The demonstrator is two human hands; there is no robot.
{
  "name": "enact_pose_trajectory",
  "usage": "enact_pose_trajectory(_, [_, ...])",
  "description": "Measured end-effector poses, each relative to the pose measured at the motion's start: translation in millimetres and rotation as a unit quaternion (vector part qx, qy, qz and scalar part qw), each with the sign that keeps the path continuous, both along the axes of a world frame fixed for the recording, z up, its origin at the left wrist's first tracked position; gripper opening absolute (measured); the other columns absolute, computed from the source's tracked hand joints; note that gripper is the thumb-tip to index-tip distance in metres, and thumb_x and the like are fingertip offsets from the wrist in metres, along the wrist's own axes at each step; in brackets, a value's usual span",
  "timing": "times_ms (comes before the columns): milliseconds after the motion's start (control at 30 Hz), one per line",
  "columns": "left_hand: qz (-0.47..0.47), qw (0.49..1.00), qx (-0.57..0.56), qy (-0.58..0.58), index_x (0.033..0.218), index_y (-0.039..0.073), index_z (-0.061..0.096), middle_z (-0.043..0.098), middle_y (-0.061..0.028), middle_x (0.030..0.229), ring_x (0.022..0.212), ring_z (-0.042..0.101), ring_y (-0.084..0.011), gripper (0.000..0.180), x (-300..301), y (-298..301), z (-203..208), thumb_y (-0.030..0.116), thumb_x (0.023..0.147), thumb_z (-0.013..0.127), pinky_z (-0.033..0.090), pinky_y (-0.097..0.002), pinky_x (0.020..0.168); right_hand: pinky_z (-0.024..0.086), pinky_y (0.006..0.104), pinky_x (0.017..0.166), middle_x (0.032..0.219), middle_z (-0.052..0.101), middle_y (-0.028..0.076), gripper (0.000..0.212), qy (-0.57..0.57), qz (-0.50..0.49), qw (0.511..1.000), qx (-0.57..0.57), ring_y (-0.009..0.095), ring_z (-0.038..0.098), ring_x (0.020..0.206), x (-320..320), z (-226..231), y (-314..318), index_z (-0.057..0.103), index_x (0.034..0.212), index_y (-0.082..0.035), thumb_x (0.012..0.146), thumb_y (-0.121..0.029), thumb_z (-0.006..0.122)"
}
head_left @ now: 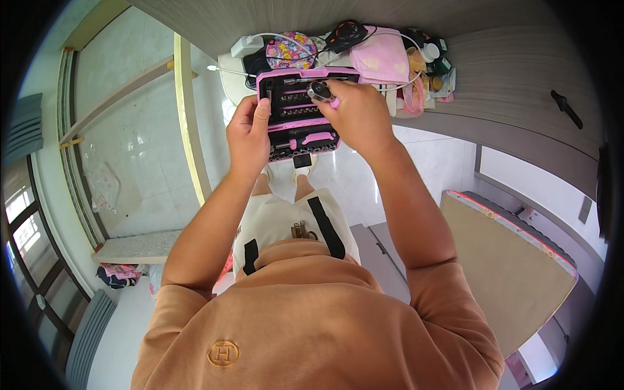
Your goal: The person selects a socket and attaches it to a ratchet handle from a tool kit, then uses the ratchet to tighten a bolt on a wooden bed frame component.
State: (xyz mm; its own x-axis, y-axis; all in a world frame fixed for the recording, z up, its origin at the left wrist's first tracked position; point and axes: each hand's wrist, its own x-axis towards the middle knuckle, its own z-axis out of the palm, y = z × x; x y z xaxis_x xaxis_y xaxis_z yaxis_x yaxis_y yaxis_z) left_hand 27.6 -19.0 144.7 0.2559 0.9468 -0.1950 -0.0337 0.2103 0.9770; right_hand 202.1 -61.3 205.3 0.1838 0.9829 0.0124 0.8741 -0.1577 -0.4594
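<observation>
A pink and black tool case (pixel 299 127) lies opened out in front of me, its slots filled with several small sockets and bits. My left hand (pixel 249 133) grips the case's left edge, thumb on top. Over the upper part of the case, my right hand (pixel 361 116) is closed around a ratchet wrench (pixel 318 91) with a round metal head and a pink handle. Most of that handle is hidden by my fingers. In the lower half of the case sits a pink-handled tool (pixel 318 138). A black latch (pixel 302 161) hangs at the near edge.
Behind the case, a cluttered ledge holds a pink cloth (pixel 383 57), a colourful round pouch (pixel 290 51), a white charger (pixel 247 45) with cables and several small bottles. A wooden frame (pixel 185 123) stands at left. A large beige panel (pixel 504 260) is at lower right.
</observation>
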Motion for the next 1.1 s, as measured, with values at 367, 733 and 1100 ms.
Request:
enact_pose_trajectory(367, [0.008,1.000,-0.017,-0.002,0.095,-0.001,0.059,0.057,0.0001,0.080,0.074,0.047,-0.0062,0.028,0,0,-9,0.027,0.094,0.053,0.040,-0.0205,0.068,0.048,0.0343,0.059,0.074,0.064,0.012,0.022,0.249,-0.071,0.963,0.080,0.025,0.063,0.064,6,-8,2,0.064,0.090,-0.004,0.077,-0.021,0.068])
enact_pose_trajectory(733, [0.054,0.997,-0.048,-0.015,0.093,0.000,0.059,0.056,0.0009,0.080,0.072,0.046,-0.0055,0.034,-12,11,-15,0.031,0.096,0.048,0.040,-0.0208,0.067,0.037,0.0197,0.044,0.089,0.066,0.013,0.005,0.608,-0.230,0.759,0.040,0.006,0.047,0.049,35,-21,-32,0.056,0.086,-0.003,0.084,-0.007,0.059])
enact_pose_trajectory(1100, [0.054,0.997,-0.052,-0.016,0.090,0.000,0.058,0.055,0.0011,0.078,0.070,0.045,-0.0053,0.033,-14,12,-15,0.030,0.097,0.047,0.039,-0.0209,0.064,0.040,0.0203,0.048,0.089,0.066,0.012,0.013,0.580,-0.218,0.785,0.013,0.007,0.048,0.052,23,-29,-39,0.056,0.095,-0.001,0.084,-0.007,0.061])
